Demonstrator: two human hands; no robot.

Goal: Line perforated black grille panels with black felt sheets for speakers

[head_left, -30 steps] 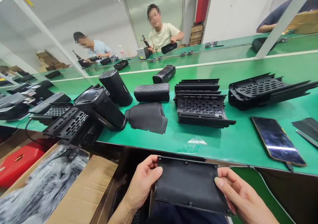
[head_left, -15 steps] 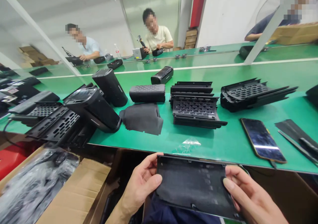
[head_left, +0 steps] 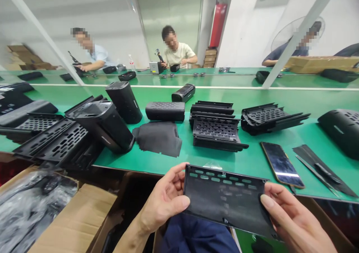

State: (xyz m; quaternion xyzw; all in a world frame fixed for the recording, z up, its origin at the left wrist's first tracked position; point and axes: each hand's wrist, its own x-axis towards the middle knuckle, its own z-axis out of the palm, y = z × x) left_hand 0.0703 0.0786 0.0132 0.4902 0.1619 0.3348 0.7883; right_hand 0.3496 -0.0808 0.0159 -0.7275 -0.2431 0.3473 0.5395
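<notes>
A black slotted speaker panel [head_left: 224, 198] is held between my two hands in front of the bench edge, its inner side facing me. My left hand [head_left: 165, 198] pinches its left end, thumb on the inner face. At the opposite end, my right hand [head_left: 288, 212] grips it the same way. Slots along the far edge let green through; a dark sheet appears to cover the rest. Beyond it on the bench lie a stack of dark mesh sheets [head_left: 158, 139] and a group of nested slotted panels [head_left: 215, 127].
Upright black speaker housings [head_left: 105, 127] stand at left, near more slotted panels [head_left: 61, 142]. A phone [head_left: 282, 163] and tweezers [head_left: 316, 170] lie at right. An open carton [head_left: 75, 223] with plastic-wrapped parts sits lower left. Several people work across the green bench [head_left: 157, 167].
The panel has tilted, so slots along its far edge now show light through. Both hands keep their hold. My view has levelled and swung slightly right.
</notes>
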